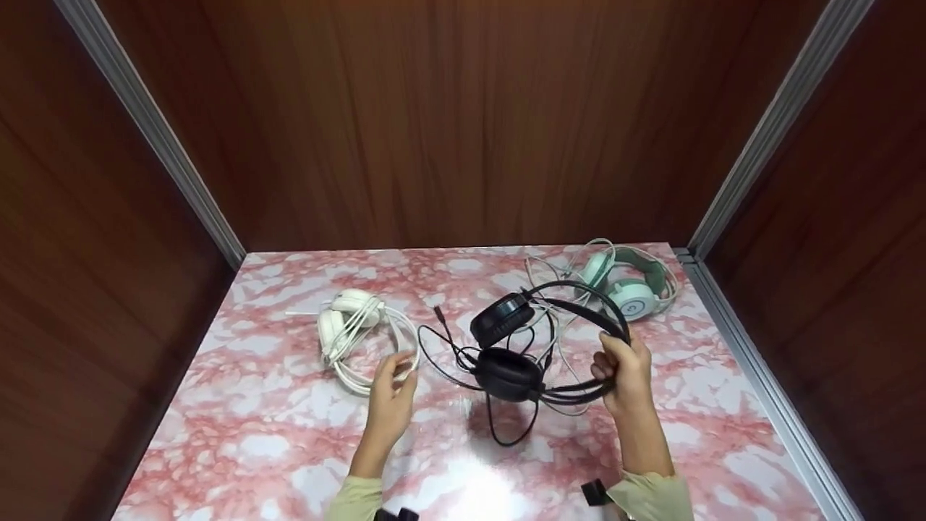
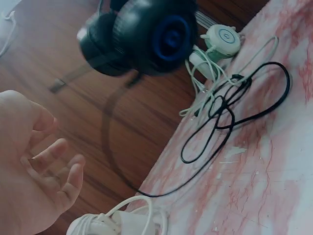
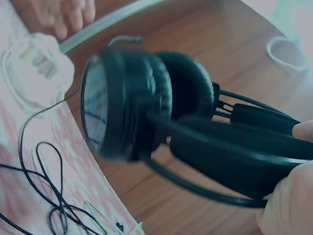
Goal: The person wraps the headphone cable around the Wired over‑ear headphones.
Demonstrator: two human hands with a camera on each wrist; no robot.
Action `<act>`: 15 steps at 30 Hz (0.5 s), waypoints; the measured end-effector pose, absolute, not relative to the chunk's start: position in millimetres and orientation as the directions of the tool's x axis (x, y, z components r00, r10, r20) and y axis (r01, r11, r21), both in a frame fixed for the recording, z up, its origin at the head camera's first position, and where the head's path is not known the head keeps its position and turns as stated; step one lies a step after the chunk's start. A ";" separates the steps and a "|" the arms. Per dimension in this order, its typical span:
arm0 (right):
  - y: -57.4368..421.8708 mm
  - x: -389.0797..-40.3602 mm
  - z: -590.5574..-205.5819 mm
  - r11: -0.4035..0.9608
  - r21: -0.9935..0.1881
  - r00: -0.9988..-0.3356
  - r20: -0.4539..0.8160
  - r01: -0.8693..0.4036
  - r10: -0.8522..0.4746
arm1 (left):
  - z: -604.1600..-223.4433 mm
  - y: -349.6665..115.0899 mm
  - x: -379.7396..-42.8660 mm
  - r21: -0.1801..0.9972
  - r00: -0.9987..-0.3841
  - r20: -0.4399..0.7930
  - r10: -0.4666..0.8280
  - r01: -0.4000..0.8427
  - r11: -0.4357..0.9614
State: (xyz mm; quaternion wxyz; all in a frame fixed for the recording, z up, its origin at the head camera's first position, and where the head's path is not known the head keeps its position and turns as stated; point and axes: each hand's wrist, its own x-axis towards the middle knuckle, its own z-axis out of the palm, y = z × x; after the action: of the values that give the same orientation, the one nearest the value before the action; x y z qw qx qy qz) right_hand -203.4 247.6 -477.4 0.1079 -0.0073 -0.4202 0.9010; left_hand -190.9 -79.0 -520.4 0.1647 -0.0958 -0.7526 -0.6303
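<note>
My right hand (image 1: pixel 628 373) grips the headband of a black over-ear headset (image 1: pixel 508 374), fingers and thumb wrapped round it. The headset is held up off the table, ear cups pointing left, with a thin microphone boom on one side. Its black cable (image 2: pixel 288 88) trails down in loops onto the tabletop. My left hand (image 1: pixel 393 394) hovers near the white headphones (image 1: pixel 354 300), its fingers loosely bent and holding nothing. In the left wrist view it hangs above them, apart from both headsets. The white headphones lie with their cable wound round the ear cups.
A mint-green headset (image 1: pixel 633 298) lies at the back right, its pale cable (image 2: pixel 210 68) tangled near the black one. The tabletop (image 1: pixel 260 445) has a red and white marbled pattern. Brown wood panels (image 1: pixel 463 130) with metal corner rails (image 1: pixel 781 101) enclose it on three sides.
</note>
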 end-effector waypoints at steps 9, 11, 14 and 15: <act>255.7 -191.9 -505.9 -0.885 -0.465 -0.980 0.176 0.006 -0.098 | -558.8 -63.1 -237.3 0.738 -0.864 0.504 -0.007 0.427 0.523; 254.8 -191.4 -507.2 -0.907 -0.420 -0.972 0.193 0.038 -0.130 | -558.3 -63.5 -243.8 0.686 -0.821 0.571 -0.016 0.466 0.559; 252.6 -192.1 -507.9 -0.928 -0.366 -0.961 0.226 0.067 -0.158 | -557.3 -64.5 -252.9 0.662 -0.778 0.628 0.018 0.546 0.514; 251.5 -192.9 -507.6 -0.932 -0.356 -0.957 0.239 0.069 -0.163 | -557.3 -64.5 -255.8 0.660 -0.769 0.638 0.030 0.567 0.492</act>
State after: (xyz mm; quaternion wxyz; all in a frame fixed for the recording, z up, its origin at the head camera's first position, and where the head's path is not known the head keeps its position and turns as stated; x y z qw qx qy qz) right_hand -192.9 251.5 -507.6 -0.0596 0.1337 -0.1749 0.9737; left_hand -255.8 -64.5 -557.3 0.2862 -0.1833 -0.8149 -0.4695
